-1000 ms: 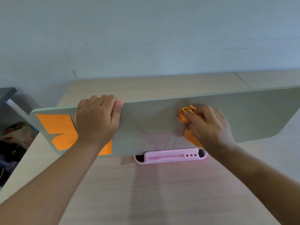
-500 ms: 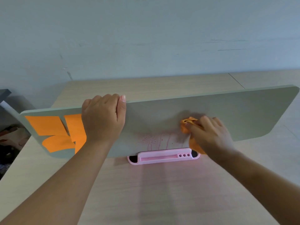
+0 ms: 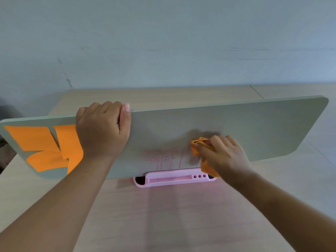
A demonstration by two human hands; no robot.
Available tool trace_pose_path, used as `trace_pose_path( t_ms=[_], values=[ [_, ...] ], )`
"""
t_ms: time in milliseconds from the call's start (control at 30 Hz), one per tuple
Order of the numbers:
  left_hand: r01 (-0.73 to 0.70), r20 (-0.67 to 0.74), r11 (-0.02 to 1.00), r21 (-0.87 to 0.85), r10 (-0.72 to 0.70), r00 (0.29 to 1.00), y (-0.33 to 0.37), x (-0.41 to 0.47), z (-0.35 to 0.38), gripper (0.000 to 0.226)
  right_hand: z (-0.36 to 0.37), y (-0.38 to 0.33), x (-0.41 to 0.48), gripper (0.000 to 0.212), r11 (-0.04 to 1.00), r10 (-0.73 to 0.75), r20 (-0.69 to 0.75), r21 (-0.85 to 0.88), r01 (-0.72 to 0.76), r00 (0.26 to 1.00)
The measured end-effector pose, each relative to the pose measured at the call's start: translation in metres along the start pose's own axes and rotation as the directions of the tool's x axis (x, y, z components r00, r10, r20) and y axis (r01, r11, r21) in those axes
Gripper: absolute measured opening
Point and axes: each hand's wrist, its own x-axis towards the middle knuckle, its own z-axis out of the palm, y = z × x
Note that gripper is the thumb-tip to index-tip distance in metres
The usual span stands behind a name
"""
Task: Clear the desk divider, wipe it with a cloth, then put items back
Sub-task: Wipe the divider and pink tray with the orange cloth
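A long grey-green desk divider [image 3: 254, 131] stands upright on the wooden desk, set in a pink plastic base [image 3: 172, 180]. My left hand [image 3: 103, 130] grips its top edge, fingers curled over the far side. My right hand [image 3: 223, 155] holds a bunched orange cloth [image 3: 199, 143] and presses it against the divider's face low down, right of centre. Pink-red stains and drips [image 3: 161, 158] mark the panel just left of the cloth. Several orange sticky notes [image 3: 45, 148] are stuck on the divider's left end.
A pale wooden desk [image 3: 172, 215] runs under and behind the divider, against a grey-blue wall [image 3: 163, 42]. A desk seam [image 3: 257, 92] shows at the back right. Dark clutter [image 3: 3, 148] lies off the desk's left edge.
My right hand and the cloth have slid down and a little left on the panel. The view has shifted right, showing more of the divider's right end. My left hand keeps its grip.
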Motion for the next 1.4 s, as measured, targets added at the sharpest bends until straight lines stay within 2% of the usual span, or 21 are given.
trace_pose_path(
  t_ms=[100, 233, 300, 367, 433, 533, 633, 667, 733, 800, 867, 933, 1033, 1100, 1167, 1233, 1300, 1400],
  values=[
    [-0.002, -0.010, 1.000, 0.018, 0.003, 1.000, 0.000, -0.001, 0.002, 0.040, -0.015, 0.019, 0.007, 0.017, 0.989, 0.150, -0.124, 0.012, -0.150, 0.981],
    [0.016, -0.014, 1.000, 0.018, -0.015, 1.000, 0.000, 0.000, 0.003, 0.038, -0.011, 0.008, 0.033, 0.020, 0.985, 0.169, -0.241, 0.074, -0.155, 0.956],
    [0.015, -0.014, 1.000, 0.015, -0.014, 1.000, 0.000, 0.000, 0.003, 0.039, 0.000, -0.001, 0.031, 0.009, 0.995, 0.097, -0.208, 0.032, -0.092, 0.973],
    [0.015, -0.012, 1.000, 0.018, -0.015, 1.000, 0.000, 0.000, 0.003, 0.040, 0.009, -0.006, 0.016, 0.027, 1.000, 0.021, -0.097, 0.005, -0.021, 0.995],
    [0.014, -0.010, 1.000, 0.017, -0.014, 1.000, -0.001, -0.001, 0.001, 0.040, 0.011, 0.000, -0.007, 0.032, 1.000, -0.012, -0.009, -0.009, 0.012, 1.000],
    [0.008, -0.009, 1.000, 0.018, -0.008, 1.000, 0.000, -0.001, 0.001, 0.041, -0.005, 0.020, -0.029, 0.030, 0.996, 0.086, 0.028, -0.023, -0.086, 0.996],
    [0.010, -0.007, 0.999, 0.035, -0.009, 1.000, 0.000, -0.001, 0.002, 0.041, -0.025, 0.034, -0.013, 0.013, 0.972, 0.232, -0.078, -0.018, -0.234, 0.970],
    [0.012, -0.007, 0.999, 0.040, -0.011, 1.000, 0.000, -0.001, 0.002, 0.042, -0.030, 0.032, -0.001, 0.016, 0.967, 0.255, -0.121, 0.017, -0.255, 0.959],
    [0.012, -0.009, 0.999, 0.040, -0.011, 1.000, 0.000, -0.001, 0.002, 0.040, -0.030, 0.017, 0.021, 0.027, 0.971, 0.237, -0.195, 0.082, -0.225, 0.952],
    [0.006, -0.008, 0.999, 0.040, -0.006, 1.000, 0.000, -0.002, 0.002, 0.039, -0.021, -0.003, 0.035, 0.029, 0.989, 0.148, -0.239, 0.049, -0.141, 0.960],
    [0.001, -0.006, 0.999, 0.044, 0.000, 1.000, 0.000, -0.002, 0.001, 0.041, -0.004, -0.020, 0.035, 0.016, 1.000, 0.024, -0.195, -0.006, -0.026, 0.980],
    [0.000, -0.002, 0.999, 0.052, 0.000, 1.000, -0.001, -0.002, 0.001, 0.043, 0.009, -0.024, 0.022, 0.015, 0.999, -0.045, -0.125, -0.013, 0.044, 0.991],
    [-0.010, -0.001, 0.999, 0.049, 0.010, 1.000, -0.002, -0.002, 0.001, 0.044, 0.011, -0.008, -0.018, 0.024, 1.000, -0.026, -0.012, -0.008, 0.026, 1.000],
    [-0.011, -0.010, 0.999, 0.050, 0.011, 1.000, -0.003, -0.003, 0.001, 0.043, -0.001, 0.009, -0.036, 0.029, 0.997, 0.074, 0.037, -0.041, -0.072, 0.997],
    [-0.013, -0.029, 0.999, 0.037, 0.014, 0.999, -0.002, -0.002, 0.002, 0.043, -0.015, 0.026, -0.033, 0.021, 0.975, 0.204, -0.005, -0.090, -0.203, 0.979],
    [-0.016, -0.035, 0.999, 0.039, 0.017, 0.999, -0.002, -0.002, 0.003, 0.041, -0.025, 0.029, -0.011, 0.007, 0.960, 0.263, -0.098, -0.073, -0.270, 0.960],
    [-0.021, -0.044, 0.999, 0.039, 0.022, 0.999, -0.003, -0.002, 0.004, 0.041, -0.022, 0.019, 0.008, 0.013, 0.971, 0.223, -0.163, -0.051, -0.234, 0.961],
    [-0.005, -0.033, 0.999, 0.038, 0.006, 0.999, -0.002, -0.003, 0.004, 0.045, 0.001, -0.004, 0.012, 0.012, 0.996, 0.068, -0.199, -0.045, -0.079, 0.978]
  ],
)
